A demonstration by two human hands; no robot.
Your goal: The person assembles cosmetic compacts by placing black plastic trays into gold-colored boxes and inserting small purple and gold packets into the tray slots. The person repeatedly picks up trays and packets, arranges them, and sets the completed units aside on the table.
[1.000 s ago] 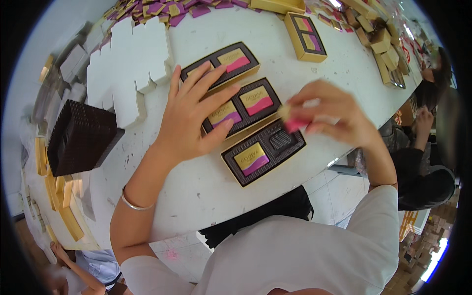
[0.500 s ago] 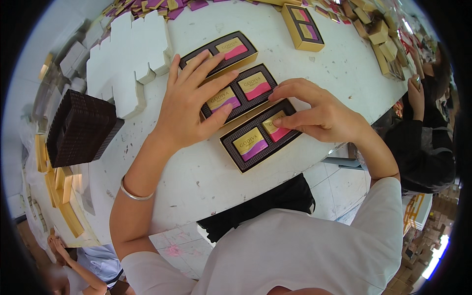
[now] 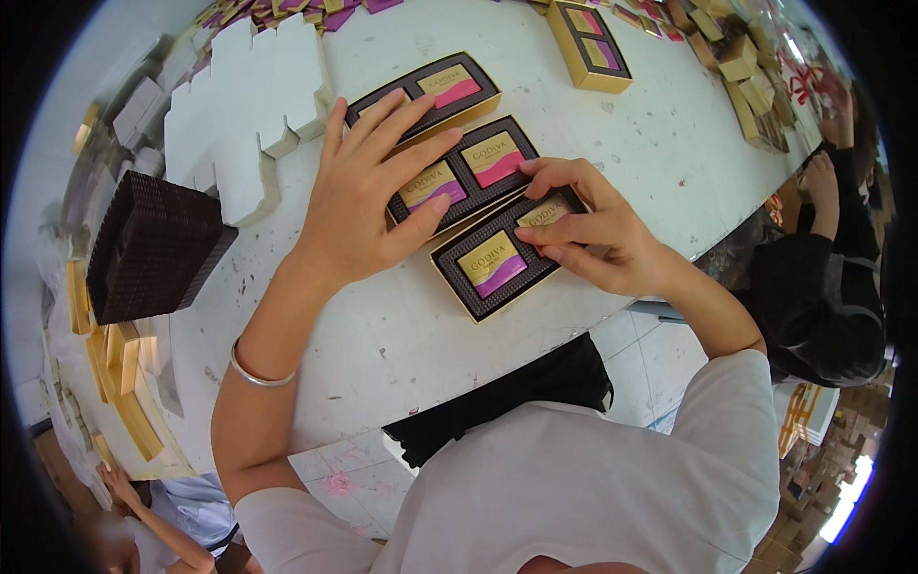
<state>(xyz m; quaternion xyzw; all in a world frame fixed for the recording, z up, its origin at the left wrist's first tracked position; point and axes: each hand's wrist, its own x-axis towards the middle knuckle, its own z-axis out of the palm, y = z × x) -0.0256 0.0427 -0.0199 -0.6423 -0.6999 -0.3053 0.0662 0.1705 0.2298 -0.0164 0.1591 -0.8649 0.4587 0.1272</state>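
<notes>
Splayed open, the left hand [image 3: 359, 210] seemingly steadies the middle gold box [image 3: 458, 170], while the right hand [image 3: 602, 234], whether clamped unclear, seemingly seats the gold-and-pink wrapped square [image 3: 547, 212] in the nearest gold box [image 3: 521, 295] just below the middle one.

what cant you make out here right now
Head view:
nearest box, right square: lower part mostly behind right hand
far box, left half: partly behind left hand
purple-and-gold pile: cut by top edge
lower-left co-worker: cut by bottom edge
</notes>
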